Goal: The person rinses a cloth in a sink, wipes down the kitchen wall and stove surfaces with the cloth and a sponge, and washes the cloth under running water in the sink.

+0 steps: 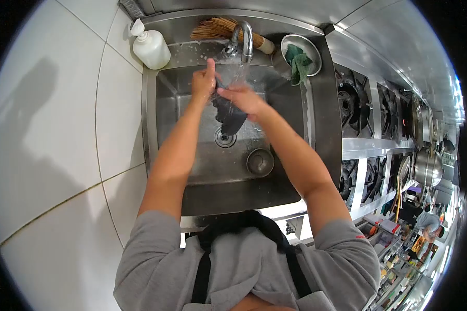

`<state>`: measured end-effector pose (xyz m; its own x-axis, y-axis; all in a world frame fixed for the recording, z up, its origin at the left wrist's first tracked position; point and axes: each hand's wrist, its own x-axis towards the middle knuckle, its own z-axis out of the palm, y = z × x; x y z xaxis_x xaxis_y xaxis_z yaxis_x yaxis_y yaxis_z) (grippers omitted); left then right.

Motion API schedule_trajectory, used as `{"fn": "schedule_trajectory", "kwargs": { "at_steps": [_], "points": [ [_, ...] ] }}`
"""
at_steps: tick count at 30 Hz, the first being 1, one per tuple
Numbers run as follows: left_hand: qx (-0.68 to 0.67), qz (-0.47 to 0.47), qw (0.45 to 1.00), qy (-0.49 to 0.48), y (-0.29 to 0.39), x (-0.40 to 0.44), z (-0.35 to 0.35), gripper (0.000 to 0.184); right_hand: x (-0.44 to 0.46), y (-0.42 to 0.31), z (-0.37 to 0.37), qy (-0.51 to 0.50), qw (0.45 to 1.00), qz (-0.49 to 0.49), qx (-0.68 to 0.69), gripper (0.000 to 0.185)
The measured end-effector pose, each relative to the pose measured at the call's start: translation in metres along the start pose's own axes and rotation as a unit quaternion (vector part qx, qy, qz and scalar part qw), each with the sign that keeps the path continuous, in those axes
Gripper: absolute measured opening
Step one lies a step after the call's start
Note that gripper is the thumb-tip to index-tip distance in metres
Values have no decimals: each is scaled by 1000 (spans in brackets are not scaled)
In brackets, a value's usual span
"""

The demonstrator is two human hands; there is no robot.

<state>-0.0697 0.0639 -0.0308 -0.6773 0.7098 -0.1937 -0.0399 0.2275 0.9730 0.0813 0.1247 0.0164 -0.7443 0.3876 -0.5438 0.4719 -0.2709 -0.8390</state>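
Observation:
A dark grey wet cloth point(232, 118) hangs from my two hands over the sink basin point(187, 155). My left hand point(204, 82) is closed on its upper end, thumb pointing up. My right hand point(242, 99), slightly blurred, grips the cloth from the right side, its thumb close to my left hand. Water runs from the curved faucet point(247, 44) and splashes about my hands. The lower end of the cloth dangles above the drain point(225, 137).
A small metal bowl point(260, 162) sits on the basin floor. Behind the sink are a white pump bottle point(151, 48), a twig brush point(213, 29) and a metal container point(315, 50) with a green cloth point(299, 65). Gas burners point(354, 101) stand to the right; farther off is another person point(428, 223).

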Motion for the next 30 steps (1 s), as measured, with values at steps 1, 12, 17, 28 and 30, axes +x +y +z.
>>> {"fn": "schedule_trajectory", "kwargs": {
  "at_steps": [1, 12, 17, 28, 30],
  "points": [
    [-43, 77, 992, -94, -7, -1, -7, 65, -7, -10, -7, 14, 998, -45, 50, 19],
    [-294, 125, 934, -157, 31, -77, 17, 28, 32, 43, -10, 93, 817, 0, 568, 46],
    [49, 279, 955, 88, 5, -73, 58, 31, 124, 147, -14, -139, 810, -247, 513, 32],
    [178, 331, 899, 228, -31, -35, 45, 50, 39, 49, 24, 47, 922, 105, 371, 44],
    [257, 135, 931, 219, -27, 1, 15, 55, 25, 28, 10, 34, 935, 136, 325, 47]
  ]
}}
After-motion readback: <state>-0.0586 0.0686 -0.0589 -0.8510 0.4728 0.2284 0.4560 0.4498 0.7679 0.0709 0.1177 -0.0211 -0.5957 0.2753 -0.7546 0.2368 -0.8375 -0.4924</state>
